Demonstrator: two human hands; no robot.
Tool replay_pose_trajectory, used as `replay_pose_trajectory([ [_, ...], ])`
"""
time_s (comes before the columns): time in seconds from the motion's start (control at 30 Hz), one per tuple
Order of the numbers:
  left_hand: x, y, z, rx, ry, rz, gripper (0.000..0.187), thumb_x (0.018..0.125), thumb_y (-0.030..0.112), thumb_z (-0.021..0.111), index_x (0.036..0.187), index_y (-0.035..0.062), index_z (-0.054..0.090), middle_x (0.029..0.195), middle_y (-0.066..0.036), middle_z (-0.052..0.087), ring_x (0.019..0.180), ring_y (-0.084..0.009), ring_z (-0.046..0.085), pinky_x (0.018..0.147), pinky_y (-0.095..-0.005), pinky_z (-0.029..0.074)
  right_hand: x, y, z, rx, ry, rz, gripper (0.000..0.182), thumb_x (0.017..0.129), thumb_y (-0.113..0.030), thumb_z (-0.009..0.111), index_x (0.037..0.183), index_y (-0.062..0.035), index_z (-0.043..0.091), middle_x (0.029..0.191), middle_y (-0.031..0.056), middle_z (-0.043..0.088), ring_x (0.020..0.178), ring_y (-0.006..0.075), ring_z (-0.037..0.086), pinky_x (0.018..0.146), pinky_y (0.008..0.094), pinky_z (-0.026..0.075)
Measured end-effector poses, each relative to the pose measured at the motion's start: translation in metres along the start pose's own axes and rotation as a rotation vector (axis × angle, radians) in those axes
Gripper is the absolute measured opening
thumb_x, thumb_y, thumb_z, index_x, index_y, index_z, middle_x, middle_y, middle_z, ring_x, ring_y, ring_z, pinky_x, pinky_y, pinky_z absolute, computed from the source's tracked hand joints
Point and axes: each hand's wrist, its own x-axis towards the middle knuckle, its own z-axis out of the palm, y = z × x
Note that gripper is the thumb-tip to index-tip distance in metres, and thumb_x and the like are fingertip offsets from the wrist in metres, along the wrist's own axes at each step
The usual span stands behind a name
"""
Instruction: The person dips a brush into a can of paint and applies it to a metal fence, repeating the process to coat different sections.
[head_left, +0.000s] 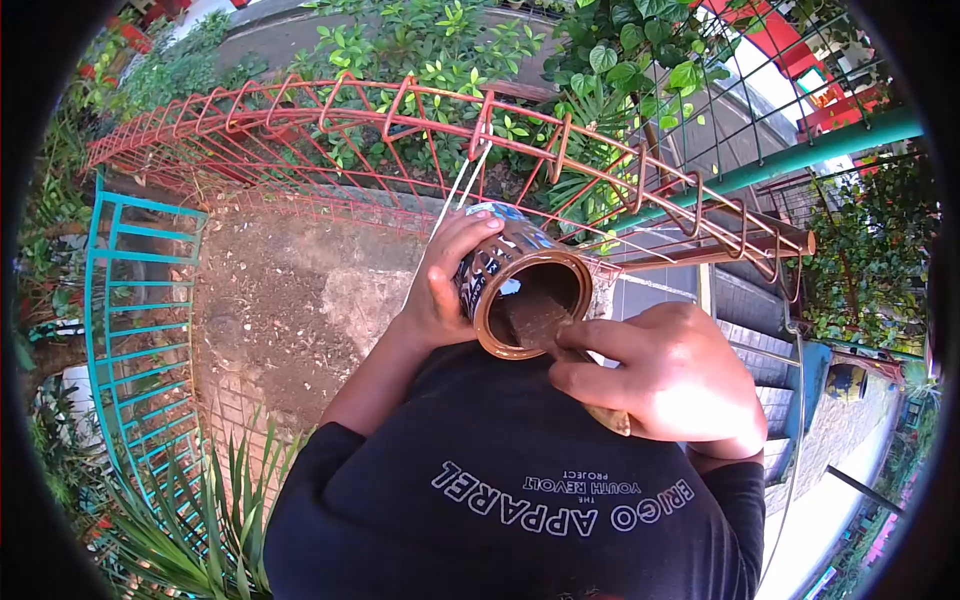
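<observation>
My left hand (450, 265) is wrapped round a can (500, 245) with a dark, patterned label and a brown-coated rim. The can is tilted, its mouth facing me, and brown paint coats the inside. With closed fingers, my right hand (665, 375) grips a paintbrush (608, 420); the tan end of its handle sticks out below the fingers. The brush's other end reaches into the can's mouth, where its bristles are hard to make out. A white string (463, 185) runs from the fence down behind my left hand.
Just beyond the can, a red wire fence (400, 125) curves across, browner along its right part. A teal metal gate (140, 255) stands at left, over bare soil (260, 320). Spiky leaves (190, 525) grow at lower left. A green rail (790, 160) crosses upper right.
</observation>
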Motion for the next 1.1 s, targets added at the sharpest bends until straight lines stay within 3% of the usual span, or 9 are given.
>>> replay_pose_trajectory([
  [0.1, 0.001, 0.002, 0.004, -0.016, 0.066, 0.022, 0.063, 0.102, 0.036, 0.059, 0.151, 0.0180, 0.023, 0.133, -0.019, 0.058, 0.116, -0.0392, 0.060, 0.104, -0.0593, 0.041, 0.002, -0.001, -0.004, 0.003, -0.003, 0.006, 0.024, 0.071, -0.018, 0.074, 0.095, -0.0160, 0.073, 0.105, 0.0049, 0.073, 0.064, 0.0226, 0.070, 0.053, 0.0356, 0.051],
  [0.2, 0.000, 0.004, -0.002, 0.008, -0.025, -0.016, 0.068, 0.100, 0.039, 0.062, 0.152, 0.0190, 0.023, 0.134, -0.019, 0.058, 0.118, -0.0396, 0.060, 0.104, -0.0597, 0.042, 0.012, 0.004, 0.007, -0.036, -0.039, 0.022, 0.026, 0.071, -0.017, 0.074, 0.097, -0.0162, 0.073, 0.105, 0.0037, 0.073, 0.066, 0.0237, 0.071, 0.053, 0.0354, 0.052],
  [0.33, -0.011, -0.001, 0.000, -0.009, -0.083, -0.062, 0.088, 0.092, 0.038, 0.073, 0.155, 0.0215, 0.014, 0.135, -0.020, 0.057, 0.119, -0.0411, 0.060, 0.104, -0.0606, 0.043, 0.007, 0.010, 0.011, -0.027, 0.071, 0.034, 0.026, 0.073, -0.015, 0.069, 0.100, -0.0171, 0.068, 0.086, 0.0015, 0.063, 0.063, 0.0235, 0.067, 0.051, 0.0386, 0.050],
  [0.43, -0.014, 0.002, 0.004, 0.051, -0.006, 0.014, 0.123, 0.079, 0.037, 0.086, 0.160, 0.0245, -0.005, 0.137, -0.024, 0.055, 0.118, -0.0433, 0.060, 0.102, -0.0609, 0.044, -0.012, 0.009, -0.005, -0.006, 0.192, 0.061, 0.025, 0.071, -0.019, 0.073, 0.096, -0.0172, 0.074, 0.098, 0.0026, 0.074, 0.070, 0.0246, 0.071, 0.055, 0.0350, 0.053],
  [0.57, -0.012, 0.007, 0.004, 0.125, -0.045, -0.036, 0.139, 0.070, 0.040, 0.091, 0.161, 0.0236, -0.012, 0.140, -0.024, 0.053, 0.119, -0.0438, 0.059, 0.102, -0.0600, 0.044, -0.014, 0.021, 0.006, 0.154, 0.240, 0.070, 0.027, 0.070, -0.010, 0.075, 0.097, -0.0133, 0.075, 0.098, 0.0068, 0.075, 0.075, 0.0271, 0.072, 0.064, 0.0334, 0.056],
  [0.7, -0.008, 0.014, 0.009, 0.201, 0.005, -0.109, 0.145, 0.063, 0.043, 0.094, 0.162, 0.0208, -0.010, 0.143, -0.024, 0.050, 0.120, -0.0429, 0.058, 0.099, -0.0581, 0.044, -0.032, 0.050, 0.040, 0.542, 0.494, 0.250, 0.022, 0.076, 0.007, 0.071, 0.096, -0.0012, 0.073, 0.097, 0.0112, 0.075, 0.084, 0.0214, 0.074, 0.074, 0.0329, 0.058],
  [0.83, -0.020, 0.009, 0.013, 0.212, 0.067, -0.154, 0.147, 0.057, 0.047, 0.096, 0.163, 0.0191, -0.002, 0.145, -0.022, 0.048, 0.120, -0.0405, 0.057, 0.098, -0.0555, 0.043, -0.064, 0.078, 0.085, 1.118, 0.963, 0.498, 0.031, 0.088, 0.004, 0.066, 0.118, 0.0040, 0.056, 0.087, 0.0226, 0.071, 0.071, 0.0283, 0.074, 0.071, 0.0382, 0.063],
  [0.97, -0.023, 0.007, 0.016, 0.242, 0.049, -0.192, 0.149, 0.052, 0.048, 0.096, 0.163, 0.0203, 0.001, 0.145, -0.019, 0.047, 0.122, -0.0395, 0.055, 0.099, -0.0546, 0.041, -0.079, 0.094, 0.109, 1.411, 1.074, 0.567, 0.035, 0.093, -0.009, 0.065, 0.125, 0.0009, 0.054, 0.075, 0.0190, 0.071, 0.068, 0.0290, 0.074, 0.063, 0.0367, 0.061],
  [1.1, -0.021, 0.004, 0.020, 0.261, 0.040, -0.191, 0.148, 0.052, 0.047, 0.096, 0.163, 0.0213, 0.001, 0.145, -0.019, 0.047, 0.122, -0.0394, 0.055, 0.099, -0.0544, 0.041, -0.086, 0.094, 0.118, 1.468, 1.105, 0.573, 0.035, 0.093, -0.007, 0.065, 0.124, 0.0018, 0.054, 0.079, 0.0214, 0.071, 0.070, 0.0309, 0.074, 0.066, 0.0378, 0.061],
])
